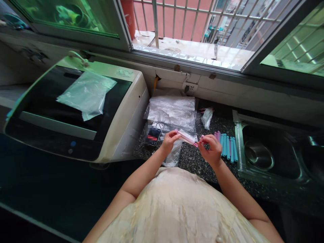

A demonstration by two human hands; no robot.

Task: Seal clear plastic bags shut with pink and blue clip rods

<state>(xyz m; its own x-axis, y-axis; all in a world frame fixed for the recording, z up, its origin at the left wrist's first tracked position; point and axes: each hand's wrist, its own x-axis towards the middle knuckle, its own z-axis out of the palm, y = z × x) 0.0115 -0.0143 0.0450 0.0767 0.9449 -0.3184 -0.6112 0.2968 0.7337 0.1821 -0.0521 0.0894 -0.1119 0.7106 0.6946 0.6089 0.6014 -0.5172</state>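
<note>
Pink strip (pixel 186 137) in left fingers (pixel 173 135), well apart from sink rim (pixel 240 146)

We counted one left hand (pixel 169 142) at five o'clock, one right hand (pixel 212 148) at four, one washing machine (pixel 48 98) at nine, one bag (pixel 87 92) on its lid, one wall socket (pixel 191 87) towards one, one sink (pixel 238 145) at three; beside it, at least six strips (pixel 225 145).

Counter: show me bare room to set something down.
The counter is bare between the lower plastic and right hand; a smaller patch lies between the white bundle and sink. It's crowded at left under the upper plastic, and beside the sink under strips.
</note>
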